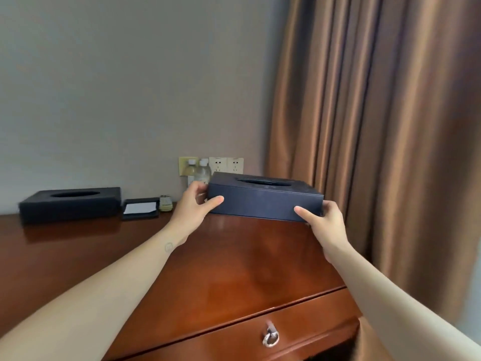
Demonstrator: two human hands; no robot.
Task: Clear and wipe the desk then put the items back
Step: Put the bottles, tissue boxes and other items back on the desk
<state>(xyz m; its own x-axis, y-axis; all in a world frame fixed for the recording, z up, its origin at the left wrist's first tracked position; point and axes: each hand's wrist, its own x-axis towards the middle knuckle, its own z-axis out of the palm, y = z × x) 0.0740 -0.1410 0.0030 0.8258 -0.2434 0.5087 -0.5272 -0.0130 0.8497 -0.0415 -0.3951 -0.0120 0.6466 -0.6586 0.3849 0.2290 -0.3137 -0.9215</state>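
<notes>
Past the drawer's ring pull [270,339], the left hand [192,207] and right hand [322,220] grip the two ends of a navy tissue box [263,201], thumbs on its front, at the wooden desk's [234,269] far right corner. Just behind stand two water bottles [203,170]. A black tissue box [70,204] and a notepad holder [140,208] sit far left.

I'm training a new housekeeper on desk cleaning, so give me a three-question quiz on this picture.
1. True or false: the left hand and the right hand both grip the blue box.
2. What stands by the wall sockets? A) bottles B) a lamp C) a phone
3. On which side of the desk is the black box, the person's left or right?
Key: 1 true; 2 A; 3 left.
</notes>
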